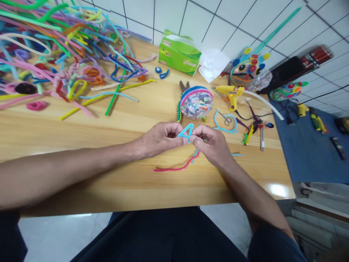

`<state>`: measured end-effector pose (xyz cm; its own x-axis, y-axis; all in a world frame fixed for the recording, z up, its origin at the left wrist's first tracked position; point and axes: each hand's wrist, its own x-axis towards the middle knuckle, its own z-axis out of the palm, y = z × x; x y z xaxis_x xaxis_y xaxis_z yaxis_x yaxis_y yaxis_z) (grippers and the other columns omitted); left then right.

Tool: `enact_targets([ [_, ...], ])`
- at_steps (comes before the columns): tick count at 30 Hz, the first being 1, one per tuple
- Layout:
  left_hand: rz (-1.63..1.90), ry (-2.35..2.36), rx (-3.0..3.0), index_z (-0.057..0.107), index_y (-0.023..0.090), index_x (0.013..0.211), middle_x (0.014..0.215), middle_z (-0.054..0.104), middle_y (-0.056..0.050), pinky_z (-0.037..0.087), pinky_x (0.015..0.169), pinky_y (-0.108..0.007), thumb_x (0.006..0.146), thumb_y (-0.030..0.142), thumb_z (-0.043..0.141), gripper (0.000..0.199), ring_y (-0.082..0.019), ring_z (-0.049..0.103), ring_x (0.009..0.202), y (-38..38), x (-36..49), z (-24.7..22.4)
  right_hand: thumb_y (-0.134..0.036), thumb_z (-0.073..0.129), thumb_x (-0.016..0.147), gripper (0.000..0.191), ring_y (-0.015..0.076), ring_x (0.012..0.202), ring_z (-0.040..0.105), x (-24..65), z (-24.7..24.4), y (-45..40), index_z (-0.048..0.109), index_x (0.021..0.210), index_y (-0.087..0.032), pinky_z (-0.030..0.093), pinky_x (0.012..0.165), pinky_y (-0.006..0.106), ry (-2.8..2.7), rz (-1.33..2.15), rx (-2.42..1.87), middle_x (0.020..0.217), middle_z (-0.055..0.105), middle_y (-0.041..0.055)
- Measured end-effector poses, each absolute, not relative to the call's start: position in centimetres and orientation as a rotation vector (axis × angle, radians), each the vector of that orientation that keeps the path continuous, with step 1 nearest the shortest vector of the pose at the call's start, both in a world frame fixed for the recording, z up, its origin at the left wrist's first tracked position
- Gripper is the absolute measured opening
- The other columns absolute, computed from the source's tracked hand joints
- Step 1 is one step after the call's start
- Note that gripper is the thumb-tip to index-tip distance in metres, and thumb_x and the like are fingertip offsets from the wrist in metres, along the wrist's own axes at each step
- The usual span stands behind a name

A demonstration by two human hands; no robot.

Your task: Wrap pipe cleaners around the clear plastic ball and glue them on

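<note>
A light blue pipe cleaner [191, 128], bent into a small triangle, is pinched between my two hands above the table. My left hand [167, 136] grips its left corner with thumb and fingers, and my right hand [208, 142] has hold of the right corner. Below them a red pipe cleaner [176, 169] lies wavy on the wood, its right end near a short blue piece [194, 157] under my right hand. Just beyond my hands sits a clear ball filled with colourful bits [196, 103], banded in pink and blue.
A big pile of pipe cleaners [89, 47] covers the table's [122, 185] back left. Behind the ball is a green tissue pack [178, 54]. To the right are a yellow glue gun [232, 95], scissors [227, 119], a pen [262, 139] and a decorated ball [247, 69].
</note>
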<state>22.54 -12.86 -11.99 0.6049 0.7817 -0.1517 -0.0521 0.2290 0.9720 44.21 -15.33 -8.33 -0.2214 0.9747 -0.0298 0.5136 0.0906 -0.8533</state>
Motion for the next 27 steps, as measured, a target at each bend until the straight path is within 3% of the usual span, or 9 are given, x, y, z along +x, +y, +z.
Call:
enact_targets([
  [12, 0.652, 0.776, 1.333, 0.077, 0.018, 0.087, 0.063, 0.062, 0.003, 0.039, 0.059, -0.022, 0.092, 0.047, 0.078, 0.030, -0.010, 0.052, 0.059, -12.64, 22.12, -11.98, -0.031, 0.069, 0.084, 0.013, 0.0109, 0.057, 0.042, 44.13, -8.58, -15.53, 0.063, 0.075, -0.024, 0.034, 0.056, 0.028, -1.780, 0.990, -1.476, 0.062, 0.058, -0.0051],
  [19, 0.656, 0.790, 1.353, 0.077, 0.018, 0.087, 0.066, 0.061, 0.003, 0.041, 0.061, -0.023, 0.092, 0.053, 0.079, 0.035, -0.011, 0.052, 0.062, -12.96, 22.19, -11.74, -0.032, 0.068, 0.088, 0.017, 0.0119, 0.061, 0.046, 44.21, -8.33, -15.57, 0.062, 0.075, -0.024, 0.038, 0.060, 0.029, -1.858, 0.939, -1.454, 0.065, 0.058, -0.0045],
  [23, 0.687, 0.814, 1.347, 0.072, 0.018, 0.082, 0.072, 0.062, 0.002, 0.042, 0.062, -0.024, 0.091, 0.059, 0.083, 0.043, -0.011, 0.052, 0.066, -12.79, 22.22, -11.96, -0.030, 0.068, 0.086, 0.018, 0.0110, 0.058, 0.042, 43.90, -8.46, -15.83, 0.059, 0.072, -0.024, 0.035, 0.058, 0.029, -1.899, 0.979, -1.449, 0.061, 0.054, -0.0057],
  [27, 0.828, 0.869, 1.405, 0.065, 0.020, 0.076, 0.068, 0.057, 0.002, 0.043, 0.063, -0.027, 0.104, 0.058, 0.067, 0.047, -0.013, 0.050, 0.065, -12.49, 22.00, -11.93, -0.031, 0.068, 0.085, 0.017, 0.0112, 0.058, 0.042, 43.74, -8.53, -15.90, 0.061, 0.072, -0.024, 0.033, 0.056, 0.028, -1.848, 1.074, -1.470, 0.062, 0.055, -0.0051],
])
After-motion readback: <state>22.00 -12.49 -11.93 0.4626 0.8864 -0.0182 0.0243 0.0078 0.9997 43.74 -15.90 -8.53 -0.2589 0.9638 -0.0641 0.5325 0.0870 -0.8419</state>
